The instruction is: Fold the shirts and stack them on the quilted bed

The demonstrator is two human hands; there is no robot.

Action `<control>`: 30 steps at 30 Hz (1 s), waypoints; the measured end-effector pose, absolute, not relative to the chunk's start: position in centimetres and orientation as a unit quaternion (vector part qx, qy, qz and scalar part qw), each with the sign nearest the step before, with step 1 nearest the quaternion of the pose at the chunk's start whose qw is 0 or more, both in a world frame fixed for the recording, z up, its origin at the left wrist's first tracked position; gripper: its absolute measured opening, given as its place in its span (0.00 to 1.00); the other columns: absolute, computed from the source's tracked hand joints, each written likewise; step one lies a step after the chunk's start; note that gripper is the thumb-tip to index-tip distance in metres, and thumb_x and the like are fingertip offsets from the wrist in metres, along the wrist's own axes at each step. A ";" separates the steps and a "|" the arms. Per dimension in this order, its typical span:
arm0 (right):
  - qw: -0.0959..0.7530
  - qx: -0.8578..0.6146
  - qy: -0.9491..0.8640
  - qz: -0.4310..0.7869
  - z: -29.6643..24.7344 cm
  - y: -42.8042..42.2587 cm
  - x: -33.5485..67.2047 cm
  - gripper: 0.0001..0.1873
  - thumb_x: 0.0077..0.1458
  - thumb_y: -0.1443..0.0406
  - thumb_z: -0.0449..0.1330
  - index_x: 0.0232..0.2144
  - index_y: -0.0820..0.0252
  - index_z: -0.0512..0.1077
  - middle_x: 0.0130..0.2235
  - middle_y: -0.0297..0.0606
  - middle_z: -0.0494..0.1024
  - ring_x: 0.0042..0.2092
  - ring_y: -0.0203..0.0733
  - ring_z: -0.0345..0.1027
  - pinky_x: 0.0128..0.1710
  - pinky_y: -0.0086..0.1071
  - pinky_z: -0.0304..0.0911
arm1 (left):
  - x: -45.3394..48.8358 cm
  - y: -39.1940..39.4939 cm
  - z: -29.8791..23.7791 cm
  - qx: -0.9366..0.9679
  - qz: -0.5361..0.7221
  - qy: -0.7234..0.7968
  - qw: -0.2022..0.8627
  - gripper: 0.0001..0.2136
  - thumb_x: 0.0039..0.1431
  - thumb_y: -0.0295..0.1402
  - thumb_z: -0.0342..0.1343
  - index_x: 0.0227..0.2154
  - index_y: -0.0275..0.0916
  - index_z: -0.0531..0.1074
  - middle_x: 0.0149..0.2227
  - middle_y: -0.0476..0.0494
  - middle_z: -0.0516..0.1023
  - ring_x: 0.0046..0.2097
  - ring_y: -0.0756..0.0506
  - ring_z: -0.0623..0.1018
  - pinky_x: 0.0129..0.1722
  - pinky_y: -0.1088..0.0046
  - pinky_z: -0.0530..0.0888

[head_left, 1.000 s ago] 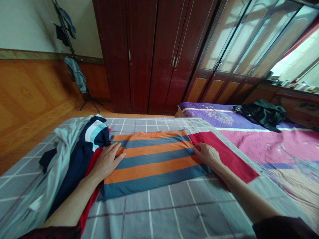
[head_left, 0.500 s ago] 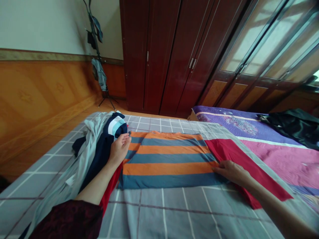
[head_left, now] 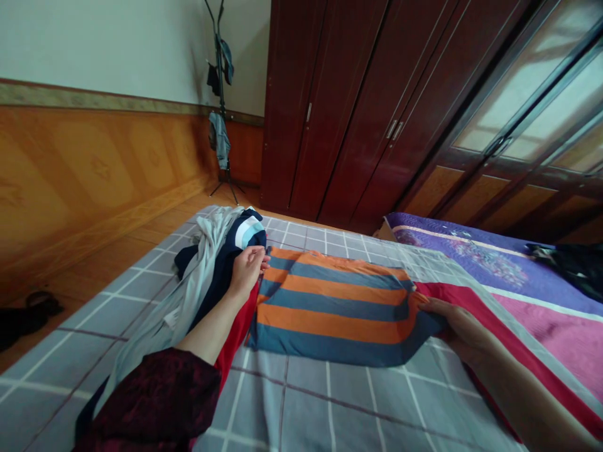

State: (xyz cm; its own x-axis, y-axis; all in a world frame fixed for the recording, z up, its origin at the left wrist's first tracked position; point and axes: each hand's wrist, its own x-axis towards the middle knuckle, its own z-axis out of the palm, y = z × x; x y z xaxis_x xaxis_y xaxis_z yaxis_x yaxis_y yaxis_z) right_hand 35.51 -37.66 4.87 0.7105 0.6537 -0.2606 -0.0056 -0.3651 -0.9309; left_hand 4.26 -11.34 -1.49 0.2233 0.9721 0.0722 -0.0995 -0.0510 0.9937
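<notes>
In front of me, a cotton-looking shirt in broad orange and slate-blue stripes (head_left: 330, 306) lies on a grey bedspread with white check lines (head_left: 306, 402). The right hand (head_left: 464, 326) pinches its right edge, lifting that side. The left hand (head_left: 247, 271) has its fingers bent at the opposite edge; I can't tell whether they grip. I'd judge the work partway: most of the shirt is spread flat into a rough rectangle, but the raised side remains to be settled. Bright red cloth (head_left: 502, 326) lies beyond the right edge. On the left, a rumpled pale-grey garment (head_left: 214, 238) and a navy garment (head_left: 223, 263) look unsorted.
</notes>
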 end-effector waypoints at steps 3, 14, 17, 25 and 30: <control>0.490 -0.761 -0.289 0.312 7.4 -32.9 32.7 0.16 0.38 0.65 0.61 0.34 0.63 0.76 0.29 0.42 0.79 0.25 0.40 0.70 0.21 0.29 0.63 | 4.2 -11.6 -1.0 0.539 0.459 0.398 0.584 0.17 0.54 0.44 0.53 0.38 0.35 0.68 0.29 0.45 0.76 0.23 0.52 0.75 0.19 0.82 0.65; 0.230 -0.742 -0.608 0.164 3.0 -20.5 13.2 0.16 0.44 0.71 0.56 0.37 0.61 0.76 0.33 0.41 0.79 0.36 0.45 0.71 0.34 0.31 0.60 | 3.8 -11.8 -1.1 0.555 0.320 0.377 0.669 0.20 0.54 0.51 0.53 0.36 0.36 0.67 0.26 0.44 0.77 0.23 0.49 0.76 0.20 0.79 0.68; 0.191 -0.734 -0.638 0.133 2.2 -21.5 11.2 0.18 0.48 0.70 0.53 0.41 0.60 0.74 0.35 0.43 0.79 0.38 0.48 0.72 0.36 0.35 0.59 | 3.9 -11.5 -1.5 0.562 0.328 0.380 0.658 0.21 0.53 0.50 0.56 0.37 0.35 0.69 0.29 0.44 0.77 0.27 0.49 0.77 0.23 0.78 0.69; 0.174 -0.677 -0.705 0.117 3.0 -24.1 10.7 0.16 0.50 0.69 0.51 0.41 0.55 0.72 0.36 0.36 0.79 0.37 0.42 0.72 0.32 0.29 0.56 | 4.3 -11.3 -1.7 0.602 0.326 0.346 0.642 0.17 0.51 0.33 0.60 0.44 0.34 0.71 0.37 0.43 0.78 0.41 0.45 0.77 0.40 0.73 0.72; 0.156 -0.682 -0.709 0.086 1.6 -26.2 10.8 0.24 0.48 0.67 0.54 0.50 0.58 0.65 0.39 0.38 0.78 0.37 0.42 0.71 0.31 0.29 0.55 | 4.4 -11.5 -2.3 0.631 0.304 0.310 0.643 0.26 0.44 0.20 0.56 0.51 0.34 0.67 0.41 0.42 0.78 0.42 0.44 0.78 0.43 0.68 0.73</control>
State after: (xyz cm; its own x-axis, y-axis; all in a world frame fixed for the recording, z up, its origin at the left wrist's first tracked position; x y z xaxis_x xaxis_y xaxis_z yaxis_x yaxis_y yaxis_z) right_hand 10.77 -26.17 1.63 -0.0210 0.9944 0.1038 0.9409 0.0548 -0.3343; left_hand 4.43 -11.50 -2.25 0.6234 0.7818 -0.0146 0.0007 0.0182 0.9998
